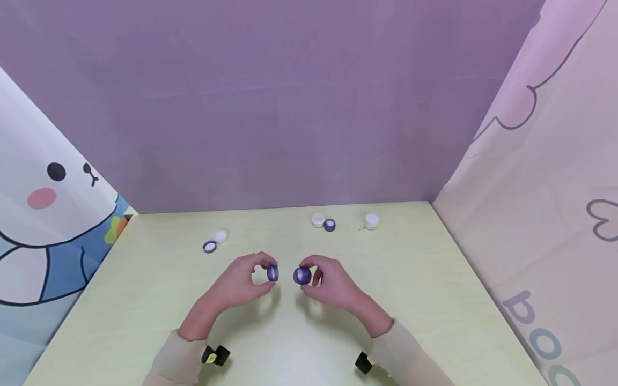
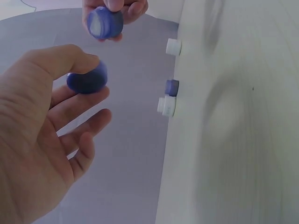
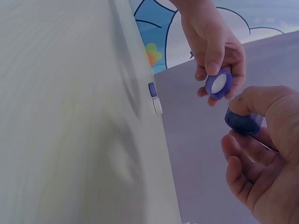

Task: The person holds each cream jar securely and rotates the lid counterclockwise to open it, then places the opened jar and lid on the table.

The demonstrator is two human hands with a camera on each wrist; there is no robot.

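Observation:
My left hand [image 1: 247, 279] pinches a purple lid [image 1: 272, 273] between thumb and fingers, held on edge above the table. Its pale inner face [image 3: 218, 84] shows in the right wrist view, turned towards my other hand. Across a small gap, my right hand [image 1: 333, 282] holds a small purple jar [image 1: 302, 276] by thumb and fingertips. The jar is tilted on its side, its end facing the lid. In the left wrist view, the jar [image 2: 105, 22] shows a pale patch on that end. Lid and jar are apart.
On the left of the table [image 1: 159, 300] lie another purple lid [image 1: 210, 246] and a white lid [image 1: 220, 236], side by side. Near the back edge stand a white jar [image 1: 318, 220], a small purple jar [image 1: 330, 224] beside it, and another white jar [image 1: 371, 221] farther right.

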